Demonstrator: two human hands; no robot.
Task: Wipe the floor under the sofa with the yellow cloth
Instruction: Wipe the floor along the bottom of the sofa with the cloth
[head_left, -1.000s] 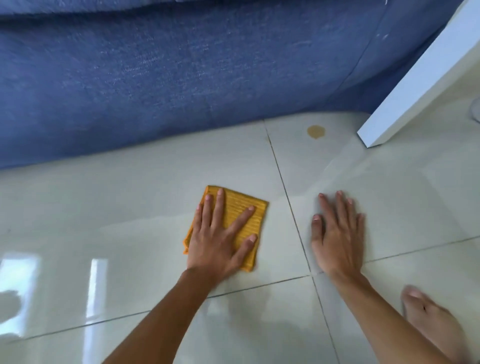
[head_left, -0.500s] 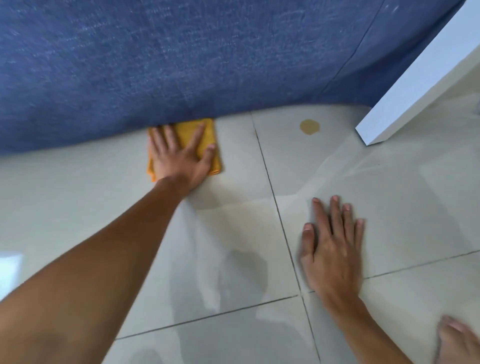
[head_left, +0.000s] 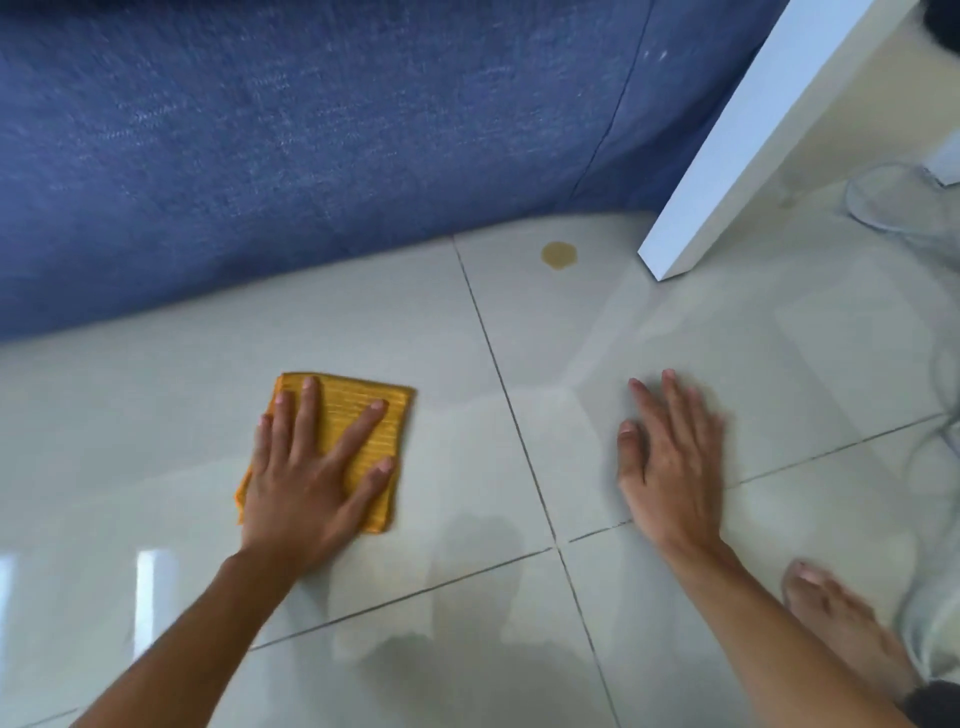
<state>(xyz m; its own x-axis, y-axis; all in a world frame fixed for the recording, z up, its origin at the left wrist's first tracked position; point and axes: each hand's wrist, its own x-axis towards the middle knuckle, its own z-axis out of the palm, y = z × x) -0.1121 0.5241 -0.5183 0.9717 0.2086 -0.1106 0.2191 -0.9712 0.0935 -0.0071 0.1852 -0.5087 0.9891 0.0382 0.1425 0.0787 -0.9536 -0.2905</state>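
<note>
Where blue sofa (head_left: 311, 145) meets glossy pale tile floor (head_left: 519, 649): both hands spread flat, left hand (head_left: 306, 488) on yellow cloth (head_left: 358, 415), right hand (head_left: 670, 462) on bare tile.

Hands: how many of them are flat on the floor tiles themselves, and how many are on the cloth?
1 on the tile, 1 on the cloth. The right hand lies flat on bare tile, right of the grout line. The left hand presses the yellow cloth, left of that line.

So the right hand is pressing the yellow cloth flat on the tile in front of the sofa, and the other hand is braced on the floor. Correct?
Not quite: the head view shows the left hand pressing the yellow cloth flat on the tile, in front of the sofa. The right hand is the one braced on the bare floor.
</note>
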